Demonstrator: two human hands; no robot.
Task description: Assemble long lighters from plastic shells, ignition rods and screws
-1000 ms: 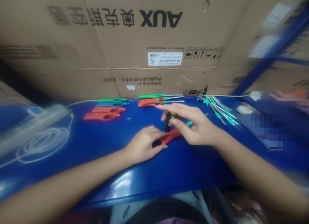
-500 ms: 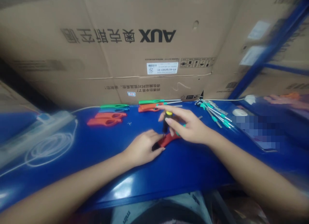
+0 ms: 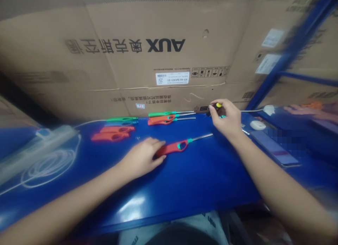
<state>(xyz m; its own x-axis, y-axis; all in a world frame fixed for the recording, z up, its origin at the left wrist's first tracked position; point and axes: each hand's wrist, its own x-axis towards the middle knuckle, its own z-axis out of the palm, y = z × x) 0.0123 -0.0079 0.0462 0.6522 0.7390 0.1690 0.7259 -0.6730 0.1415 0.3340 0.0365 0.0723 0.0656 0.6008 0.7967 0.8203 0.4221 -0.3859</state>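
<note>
A red long-nosed lighter [image 3: 176, 147] with a teal trigger and a metal tube lies on the blue table [image 3: 200, 174]. My left hand [image 3: 142, 157] rests on its handle end, fingers curled over it. My right hand [image 3: 226, 118] is farther back to the right, closed around a small black screwdriver with a yellow cap [image 3: 215, 106], above a heap of teal-handled metal tubes that it mostly hides.
Finished lighters lie in a row at the back: green and red ones [image 3: 163, 118] in the middle, and red, green and blue ones [image 3: 113, 131] to the left. A coiled white cable [image 3: 44, 164] is at left. Cardboard boxes [image 3: 148, 58] wall the back. A white tape roll [image 3: 257, 124] sits right.
My right hand lifted the screwdriver off the red lighter and carried it back and right toward the tube heap. The lighter now lies fully exposed; my left hand stays on its handle.
</note>
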